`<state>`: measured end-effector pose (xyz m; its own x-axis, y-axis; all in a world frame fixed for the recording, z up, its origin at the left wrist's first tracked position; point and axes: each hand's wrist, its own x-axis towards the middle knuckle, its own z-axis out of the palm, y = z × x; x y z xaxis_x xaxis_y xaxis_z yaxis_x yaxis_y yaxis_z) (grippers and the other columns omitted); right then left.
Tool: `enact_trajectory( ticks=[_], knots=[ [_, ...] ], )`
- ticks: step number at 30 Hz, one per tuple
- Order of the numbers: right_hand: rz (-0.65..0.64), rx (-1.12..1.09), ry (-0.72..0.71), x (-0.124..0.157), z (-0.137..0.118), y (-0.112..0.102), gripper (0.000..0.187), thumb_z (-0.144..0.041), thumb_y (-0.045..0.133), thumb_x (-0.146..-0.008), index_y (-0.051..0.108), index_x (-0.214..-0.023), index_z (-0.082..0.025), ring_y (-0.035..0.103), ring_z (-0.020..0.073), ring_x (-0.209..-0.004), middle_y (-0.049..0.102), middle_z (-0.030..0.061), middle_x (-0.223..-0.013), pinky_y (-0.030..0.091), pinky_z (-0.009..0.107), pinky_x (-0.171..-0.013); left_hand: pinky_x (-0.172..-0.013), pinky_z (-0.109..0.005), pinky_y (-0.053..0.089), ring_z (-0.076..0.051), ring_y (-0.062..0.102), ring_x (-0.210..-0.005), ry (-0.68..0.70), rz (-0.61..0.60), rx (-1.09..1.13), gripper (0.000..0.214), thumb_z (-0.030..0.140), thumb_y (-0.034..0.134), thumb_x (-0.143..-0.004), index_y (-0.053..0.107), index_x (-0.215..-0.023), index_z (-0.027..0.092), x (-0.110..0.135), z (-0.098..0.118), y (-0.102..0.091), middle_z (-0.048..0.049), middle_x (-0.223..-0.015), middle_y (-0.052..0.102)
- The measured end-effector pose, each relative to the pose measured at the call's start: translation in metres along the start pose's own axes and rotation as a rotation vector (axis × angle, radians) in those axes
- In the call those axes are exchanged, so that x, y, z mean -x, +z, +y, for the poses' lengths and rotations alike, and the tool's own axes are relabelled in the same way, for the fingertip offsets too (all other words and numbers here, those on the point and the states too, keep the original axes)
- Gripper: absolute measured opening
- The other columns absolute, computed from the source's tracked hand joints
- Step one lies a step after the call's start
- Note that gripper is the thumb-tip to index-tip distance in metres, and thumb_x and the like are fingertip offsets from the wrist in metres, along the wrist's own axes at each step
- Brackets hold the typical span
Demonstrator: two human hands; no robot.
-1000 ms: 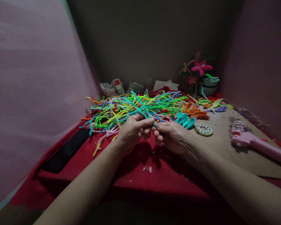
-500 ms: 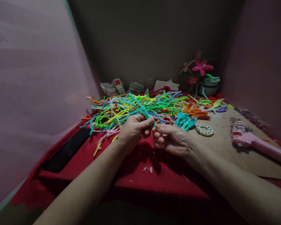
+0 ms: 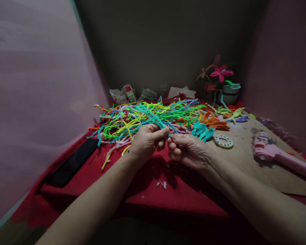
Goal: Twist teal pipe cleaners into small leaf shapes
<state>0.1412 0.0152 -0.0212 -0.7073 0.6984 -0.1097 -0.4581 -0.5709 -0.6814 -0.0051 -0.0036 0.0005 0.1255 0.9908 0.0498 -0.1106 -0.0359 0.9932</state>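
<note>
A teal pipe cleaner [image 3: 154,119] is pinched at its near end by the left hand [image 3: 146,141] and right hand [image 3: 187,149], both closed on it, just before the pile of pipe cleaners [image 3: 180,114]; its length is slanted leftward over the pile.

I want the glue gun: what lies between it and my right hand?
A white ring lies between the right hand and glue gun; head view.

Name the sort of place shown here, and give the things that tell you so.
Probably a home craft corner: a heap of coloured pipe cleaners on a red cloth, a pink glue gun, and a finished pipe-cleaner flower.
</note>
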Motion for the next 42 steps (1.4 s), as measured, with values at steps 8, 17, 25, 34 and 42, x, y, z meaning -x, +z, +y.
enact_trajectory(
  ticks=[8,17,25,34,42],
  knots=[
    [0.118,0.414,-0.102,0.003,-0.005,0.003,0.019,-0.029,0.067,-0.068,0.059,-0.064,-0.012,0.056,0.0087,-0.042,0.062,0.0017,-0.057,0.041,0.019,-0.041,-0.037,-0.019,0.019,-0.003,0.033,-0.036,-0.002,0.078,-0.049,0.036,0.032,0.07,-0.065,0.042,-0.052,0.015,0.001,0.0,0.001,0.0054,-0.043,0.043],
    [0.218,0.596,-0.14,0.004,0.0,0.01,0.019,-0.025,0.061,-0.072,0.056,-0.059,-0.013,0.052,0.008,-0.039,0.06,0.0011,-0.051,0.039,0.02,-0.042,-0.038,-0.018,0.019,-0.002,0.028,-0.037,0.079,0.21,-0.003,0.031,0.034,0.064,-0.072,0.042,-0.059,0.016,-0.003,0.0,0.0,0.0073,-0.045,0.037],
    [0.221,0.53,-0.228,0.004,-0.001,0.012,0.015,-0.022,0.062,-0.067,0.059,-0.055,-0.013,0.055,0.0095,-0.048,0.063,0.0024,-0.053,0.042,0.023,-0.053,-0.036,-0.018,0.015,-0.002,0.025,-0.034,0.033,0.157,0.057,0.036,0.028,0.068,-0.067,0.036,-0.055,0.017,-0.002,-0.003,0.01,0.0094,-0.041,0.03],
    [0.262,0.395,-0.191,-0.001,0.001,0.009,0.008,-0.019,0.066,-0.059,0.062,-0.056,-0.013,0.055,0.0097,-0.046,0.064,0.0034,-0.054,0.042,0.024,-0.051,-0.037,-0.017,0.019,-0.002,0.027,-0.035,0.049,0.184,0.02,0.036,0.029,0.067,-0.068,0.036,-0.055,0.017,-0.003,-0.009,0.012,0.0091,-0.042,0.032],
    [0.305,0.456,-0.254,0.0,-0.002,0.007,0.01,-0.02,0.063,-0.062,0.062,-0.057,-0.012,0.053,0.009,-0.046,0.062,0.0028,-0.053,0.041,0.023,-0.052,-0.04,-0.019,0.028,-0.006,0.037,-0.039,0.196,0.209,-0.343,0.027,0.032,0.061,-0.073,0.049,-0.055,0.015,0.005,0.0,0.012,0.0046,-0.044,0.045]
  ],
)
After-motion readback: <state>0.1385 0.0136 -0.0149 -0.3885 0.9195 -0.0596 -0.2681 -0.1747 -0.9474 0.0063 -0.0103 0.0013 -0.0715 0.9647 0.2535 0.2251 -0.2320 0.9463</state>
